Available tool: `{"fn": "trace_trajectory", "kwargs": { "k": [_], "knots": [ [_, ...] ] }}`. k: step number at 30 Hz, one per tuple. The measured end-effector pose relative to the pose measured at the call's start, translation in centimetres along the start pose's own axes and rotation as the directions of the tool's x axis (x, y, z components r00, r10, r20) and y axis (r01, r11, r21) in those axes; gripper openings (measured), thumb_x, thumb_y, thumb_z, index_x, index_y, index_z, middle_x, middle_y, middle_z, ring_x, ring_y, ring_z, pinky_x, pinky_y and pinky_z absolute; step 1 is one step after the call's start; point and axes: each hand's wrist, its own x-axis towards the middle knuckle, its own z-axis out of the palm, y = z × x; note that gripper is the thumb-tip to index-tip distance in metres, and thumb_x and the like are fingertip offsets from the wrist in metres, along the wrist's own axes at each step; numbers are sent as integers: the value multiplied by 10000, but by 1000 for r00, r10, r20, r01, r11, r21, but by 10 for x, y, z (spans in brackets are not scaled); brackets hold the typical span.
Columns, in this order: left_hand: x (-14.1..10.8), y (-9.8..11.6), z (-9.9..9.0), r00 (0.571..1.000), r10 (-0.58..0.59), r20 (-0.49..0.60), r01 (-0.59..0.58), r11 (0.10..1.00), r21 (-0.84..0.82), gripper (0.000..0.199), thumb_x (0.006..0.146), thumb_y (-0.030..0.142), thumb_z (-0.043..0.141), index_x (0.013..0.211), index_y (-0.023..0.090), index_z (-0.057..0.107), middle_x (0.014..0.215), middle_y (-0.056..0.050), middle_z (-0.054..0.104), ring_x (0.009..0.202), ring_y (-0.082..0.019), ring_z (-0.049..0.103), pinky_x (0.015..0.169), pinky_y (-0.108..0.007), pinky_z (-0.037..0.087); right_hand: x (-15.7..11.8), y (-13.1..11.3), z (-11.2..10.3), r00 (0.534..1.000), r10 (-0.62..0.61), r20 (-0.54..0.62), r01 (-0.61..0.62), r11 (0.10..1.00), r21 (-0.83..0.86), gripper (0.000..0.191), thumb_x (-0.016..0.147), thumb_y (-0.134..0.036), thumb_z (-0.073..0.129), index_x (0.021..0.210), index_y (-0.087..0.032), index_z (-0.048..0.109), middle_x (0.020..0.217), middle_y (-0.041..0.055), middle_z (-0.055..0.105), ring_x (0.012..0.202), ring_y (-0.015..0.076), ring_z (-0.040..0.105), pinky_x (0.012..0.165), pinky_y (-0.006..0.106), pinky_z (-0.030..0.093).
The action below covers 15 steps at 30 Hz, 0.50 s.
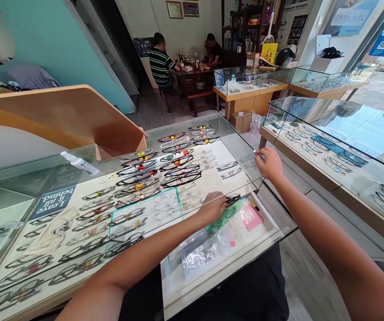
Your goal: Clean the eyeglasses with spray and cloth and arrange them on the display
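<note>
My left hand [212, 208] reaches over a pulled-out drawer [225, 267] of the glass display case. Its fingers are curled down at a small dark item [232, 199], whose kind is unclear. Just below lies a green plastic bag [223, 218], with a clear plastic bag [203, 254] nearer to me. Pink paper [251, 217] is at the drawer's right side. Above the case's right corner, my right hand [269, 164] is closed on a slim pen-like tool [260, 156] with a pale tip.
Rows of eyeglasses [138, 187] fill the display case under glass. On top stand a white spray bottle [80, 163] and a wooden board [61, 116]. Another glass case [339, 133] is to the right. Two people sit at a dark table [195, 73] at the back.
</note>
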Motion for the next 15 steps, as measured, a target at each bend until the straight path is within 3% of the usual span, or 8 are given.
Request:
{"fn": "trace_trajectory", "kwargs": {
  "k": [4,8,11,15],
  "knots": [
    [54,-49,-4,982,-153,-115,164,982,89,323,1037,218,516,1147,228,820,1326,-113,779,1380,-324,606,1174,-481,432,-1,-1,-1,1000,-5,1,5,1000,14,310,977,-335,499,1065,-219,773,1171,123,757,1118,340,617,936,488,502],
    [106,-89,-9,947,-235,-220,267,955,131,366,1051,221,473,1211,205,801,1428,-126,739,1476,-346,511,1226,-528,352,-1,-2,-1,1000,-1,3,1,1000,19,295,984,-339,507,1051,-224,770,1141,115,762,1077,337,616,897,484,503],
    [143,-112,-9,930,-250,-269,297,943,148,361,1032,202,483,1199,204,803,1431,-146,730,1478,-359,492,1217,-542,337,-1,-4,0,1000,10,-6,-10,1000,21,269,984,-343,524,1030,-234,765,1136,110,763,1082,336,623,883,479,506],
    [189,-132,1,915,-277,-294,326,936,132,298,982,159,533,1071,170,817,1291,-195,761,1400,-367,544,1193,-541,355,-2,-7,0,1000,21,-16,-21,1000,21,247,991,-352,532,1019,-244,753,1116,102,762,1086,331,636,873,477,513]
  ]
}}
